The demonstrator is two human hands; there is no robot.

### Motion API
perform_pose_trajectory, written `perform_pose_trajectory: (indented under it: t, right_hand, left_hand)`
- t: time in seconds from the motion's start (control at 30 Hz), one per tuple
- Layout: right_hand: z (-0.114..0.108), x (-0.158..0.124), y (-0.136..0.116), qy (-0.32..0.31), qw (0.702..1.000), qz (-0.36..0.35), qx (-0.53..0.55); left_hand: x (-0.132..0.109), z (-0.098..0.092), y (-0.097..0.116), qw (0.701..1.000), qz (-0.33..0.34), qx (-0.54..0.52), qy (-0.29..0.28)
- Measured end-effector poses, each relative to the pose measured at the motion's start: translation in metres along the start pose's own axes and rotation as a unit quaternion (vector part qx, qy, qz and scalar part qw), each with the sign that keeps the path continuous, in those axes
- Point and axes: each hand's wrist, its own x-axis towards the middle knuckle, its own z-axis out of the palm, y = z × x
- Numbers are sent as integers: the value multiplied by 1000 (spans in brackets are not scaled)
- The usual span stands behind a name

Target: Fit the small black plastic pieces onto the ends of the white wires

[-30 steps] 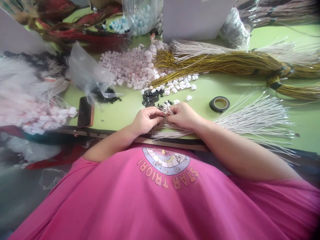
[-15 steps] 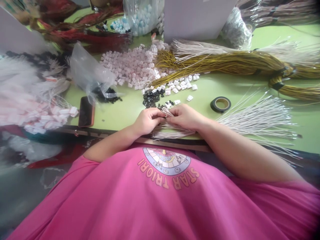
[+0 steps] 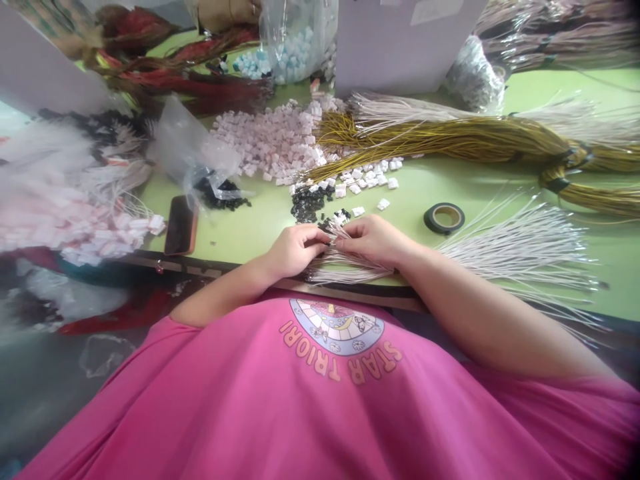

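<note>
My left hand (image 3: 296, 251) is at the table's front edge with thumb and forefinger pinched together. A small dark piece, probably one of the black plastic parts, shows at its fingertips. Just to the right, my right hand (image 3: 373, 241) is closed on thin white wires, whose ends reach toward the left fingertips. More white wires (image 3: 350, 272) lie under both hands, and their long bundle (image 3: 525, 250) fans out beyond my right forearm. In front of the hands are a pile of small black plastic parts (image 3: 307, 203) and a loose white connector housing (image 3: 383, 205).
A roll of black tape (image 3: 445, 219) lies right of the hands; a phone (image 3: 181, 225) lies left. White connector housings (image 3: 275, 143) are heaped farther back beside yellow wire bundles (image 3: 450, 137). A clear plastic bag (image 3: 190, 143) and finished-looking white wire clusters (image 3: 85, 213) occupy the left.
The camera view has shifted slightly, so everything sits a little lower and to the right. My fingertips have drawn slightly apart, and a dark piece now shows at the left ones.
</note>
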Motion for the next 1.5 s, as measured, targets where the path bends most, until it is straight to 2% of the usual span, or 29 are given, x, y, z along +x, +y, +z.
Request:
perform_pose_trajectory:
  t: [0.07, 0.13, 0.3, 0.37, 0.47, 0.53, 0.73, 0.93, 1.27, 1.37, 1.5]
  right_hand:
    - [0, 0, -1, 52, 999, -9, 5]
    - [1, 0, -3, 85, 996, -18, 18]
    - [1, -1, -7, 80, 996, 7, 42]
    - [0, -1, -7, 77, 996, 13, 38]
    - [1, -1, -7, 69, 997, 13, 38]
    - [2, 0, -7, 67, 996, 20, 47]
    - [6, 0, -10, 72, 995, 23, 71]
    - [7, 0, -12, 81, 993, 15, 81]
    - [7, 2, -6, 132, 991, -28, -27]
    - [8, 3, -6, 123, 991, -38, -35]
    - [9, 2, -8, 102, 994, -36, -21]
  left_hand:
    - [-3, -9, 3, 998, 32, 61, -12]
    - [-2, -21, 2, 993, 36, 106, -23]
    - [18, -47, -26, 974, -28, 220, 39]
    - [28, -51, -40, 971, -31, 237, 32]
    - [35, -50, -53, 974, -24, 226, 15]
    - [35, -48, -55, 974, -35, 224, 24]
    - [32, -47, -51, 964, -37, 264, 14]
    - [34, -46, -54, 970, -52, 237, 16]
    - [30, -49, -56, 974, -17, 224, 33]
    - [30, -49, -56, 980, -16, 199, 21]
    - [27, -49, -46, 984, -42, 165, 44]
